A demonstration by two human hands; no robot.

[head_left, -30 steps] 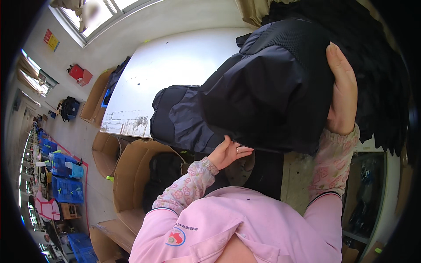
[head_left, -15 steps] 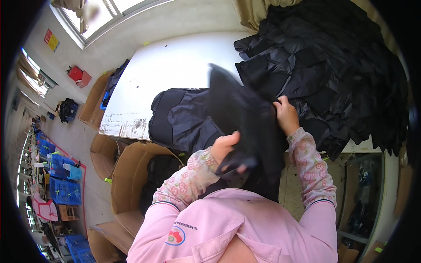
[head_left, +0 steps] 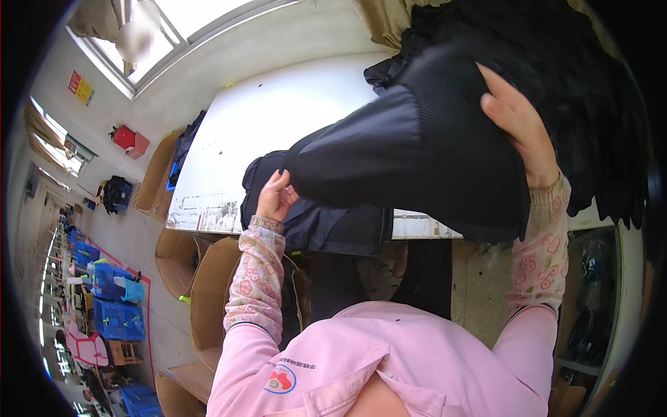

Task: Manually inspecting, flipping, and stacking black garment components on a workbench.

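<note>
Black fabric piece (head_left: 424,153) — spread, aloft

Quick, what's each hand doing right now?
Left hand: closed, pinching the left edge of a black garment.
Right hand: against the same garment's right side; whether it grips cannot be told.

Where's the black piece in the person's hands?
In the head view, the black fabric piece is just right of centre, over the near edge of the white table, left hand at its left end, right hand at its right.
</note>
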